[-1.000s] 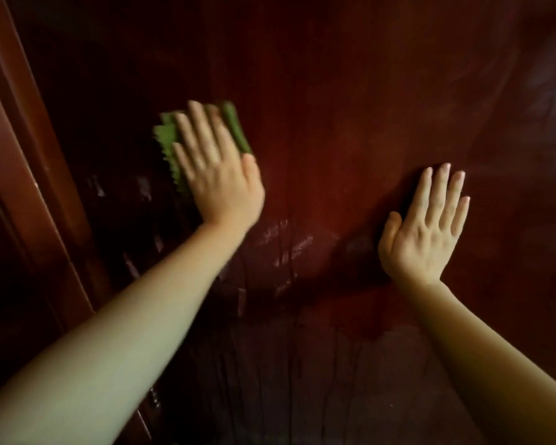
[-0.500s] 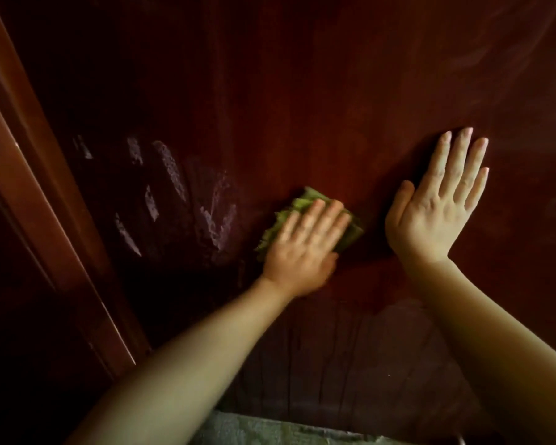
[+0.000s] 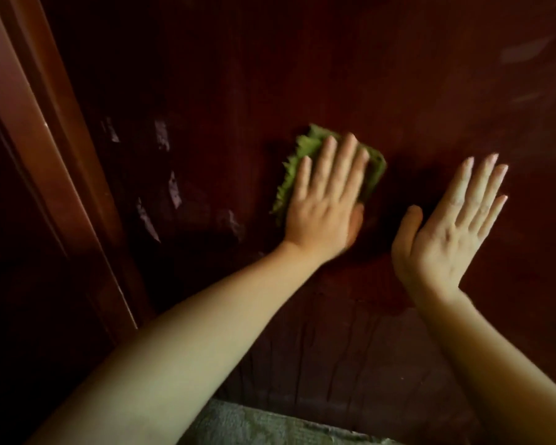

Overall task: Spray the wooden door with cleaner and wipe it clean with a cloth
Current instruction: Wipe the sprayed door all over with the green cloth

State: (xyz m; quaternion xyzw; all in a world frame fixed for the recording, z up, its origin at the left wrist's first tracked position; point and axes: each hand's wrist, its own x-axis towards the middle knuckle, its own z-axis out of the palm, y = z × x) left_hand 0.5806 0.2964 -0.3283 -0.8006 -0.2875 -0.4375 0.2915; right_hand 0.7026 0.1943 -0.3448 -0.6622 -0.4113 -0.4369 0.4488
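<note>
A dark red-brown wooden door (image 3: 350,65) fills most of the view, with wet streaks on its left part and drip lines lower down. My left hand (image 3: 326,203) lies flat on a folded green cloth (image 3: 297,155) and presses it against the door near the middle. The cloth shows above and to the left of my fingers. My right hand (image 3: 453,226) rests flat on the door just to the right, fingers straight and together, holding nothing. No spray bottle is in sight.
The lighter wooden door frame (image 3: 45,149) runs diagonally down the left side, with darkness beyond it. A strip of grey floor (image 3: 264,425) shows under the door's bottom edge.
My left hand swept the cloth from the upper left of the door down toward the middle, beside my right hand, then slightly up. My right hand stayed flat on the door.
</note>
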